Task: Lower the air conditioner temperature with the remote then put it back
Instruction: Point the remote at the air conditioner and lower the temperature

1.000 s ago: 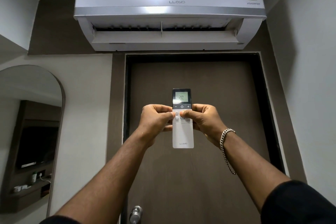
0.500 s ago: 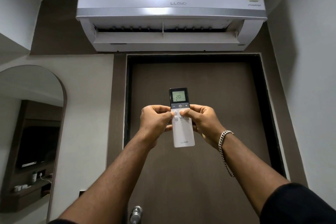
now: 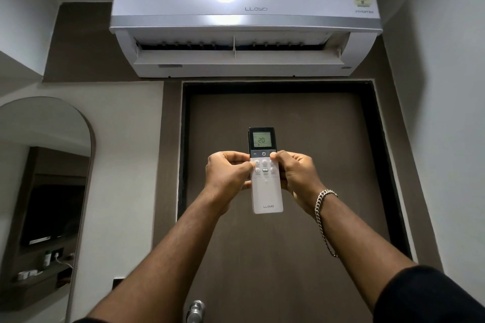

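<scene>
A white remote [image 3: 267, 194] with a dark top and a lit screen reading 20 is held upright in front of me at arm's length. My left hand [image 3: 227, 174] grips its left edge, thumb near the left buttons. My right hand [image 3: 295, 172] holds the right edge, its thumb on the dark strip by the plus key. High on the wall hangs the white air conditioner [image 3: 244, 21], its flap open and its front display showing 20.
A brown door [image 3: 288, 257] fills the wall behind the remote, its metal handle [image 3: 195, 311] at the bottom edge. An arched mirror [image 3: 44, 191] stands at the left, reflecting a shelf with small items. White walls close in on both sides.
The air conditioner display dropped from 22 to 20. Both thumbs have slid outward off the middle buttons, and the remote sits slightly more upright.
</scene>
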`<action>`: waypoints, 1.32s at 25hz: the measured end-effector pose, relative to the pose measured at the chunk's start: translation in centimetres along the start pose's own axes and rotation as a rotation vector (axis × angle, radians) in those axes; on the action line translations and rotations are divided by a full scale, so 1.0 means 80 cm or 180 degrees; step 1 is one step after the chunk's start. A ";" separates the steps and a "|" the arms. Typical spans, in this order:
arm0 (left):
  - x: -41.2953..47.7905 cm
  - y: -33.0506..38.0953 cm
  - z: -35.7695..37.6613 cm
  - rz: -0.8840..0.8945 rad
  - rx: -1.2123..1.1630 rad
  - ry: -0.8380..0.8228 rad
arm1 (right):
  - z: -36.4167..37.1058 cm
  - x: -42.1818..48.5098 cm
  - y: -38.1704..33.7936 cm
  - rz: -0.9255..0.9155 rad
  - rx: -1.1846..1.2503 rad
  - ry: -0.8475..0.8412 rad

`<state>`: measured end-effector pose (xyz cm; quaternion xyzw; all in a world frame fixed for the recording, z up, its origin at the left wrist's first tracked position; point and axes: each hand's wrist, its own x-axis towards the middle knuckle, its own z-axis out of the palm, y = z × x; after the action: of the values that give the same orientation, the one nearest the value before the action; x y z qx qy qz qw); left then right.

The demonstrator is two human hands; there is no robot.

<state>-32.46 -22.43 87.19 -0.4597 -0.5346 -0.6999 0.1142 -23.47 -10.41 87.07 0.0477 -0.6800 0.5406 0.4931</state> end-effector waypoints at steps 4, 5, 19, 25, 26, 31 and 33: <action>-0.003 0.002 0.002 -0.0002 0.0039 -0.0045 | 0.002 -0.003 -0.006 0.0012 0.0014 0.0129; -0.004 0.002 0.002 -0.0011 0.0040 -0.0053 | 0.002 -0.004 -0.008 0.0014 0.0012 0.0127; -0.009 0.008 0.006 -0.0127 -0.0044 -0.0150 | -0.007 -0.008 -0.011 0.0078 -0.0129 0.0139; -0.019 -0.008 0.019 -0.0283 -0.0178 -0.0317 | -0.032 -0.016 0.004 0.0335 -0.0235 0.0140; -0.024 -0.016 0.024 -0.0355 -0.0205 -0.0361 | -0.039 -0.022 0.010 0.0407 -0.0278 0.0174; -0.059 -0.073 0.074 -0.0802 -0.0295 -0.0638 | -0.091 -0.072 0.052 0.0877 -0.0537 0.0440; -0.078 -0.102 0.103 -0.1002 -0.0332 -0.0757 | -0.117 -0.096 0.075 0.1078 -0.0655 0.0612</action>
<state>-30.07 -14.21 77.21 -0.4551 -0.5726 -0.6766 -0.0844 -17.33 -4.23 76.70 -0.1695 -0.6797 0.5456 0.4600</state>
